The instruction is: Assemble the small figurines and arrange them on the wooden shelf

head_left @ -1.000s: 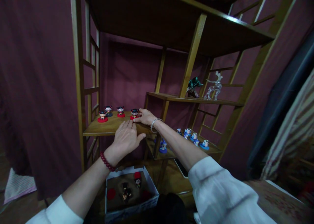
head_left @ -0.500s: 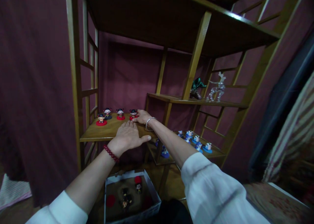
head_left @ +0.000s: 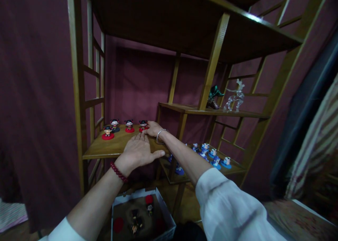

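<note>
A small black-haired figurine (head_left: 143, 124) on a red round base stands on the left wooden shelf (head_left: 105, 147). My right hand (head_left: 153, 129), with a silver bangle at the wrist, has its thumb and fingers closed around that figurine's right side and base. Just in front of it, my left hand (head_left: 137, 150) is held flat, fingers stretched out and thumb apart, with nothing in it. Its fingertips come close to the right hand; whether they touch the shelf I cannot tell. Alongside stand another red-based figurine (head_left: 129, 125), a dark-based one (head_left: 114, 125) and a front-left figurine (head_left: 108, 132).
Below my arms sits an open box (head_left: 169, 218) with figurines (head_left: 135, 221) and red discs (head_left: 118, 225) inside. Several blue-based figurines (head_left: 216, 162) occupy the lower right shelf. A clear deer ornament (head_left: 235, 96) and a dark green ornament (head_left: 214, 97) stand higher up. Wooden posts (head_left: 213, 61) divide the shelving.
The view has shifted slightly, so the shelf and box appear a little lower. Both hands keep nearly the same pose, the right one still at the same figurine.
</note>
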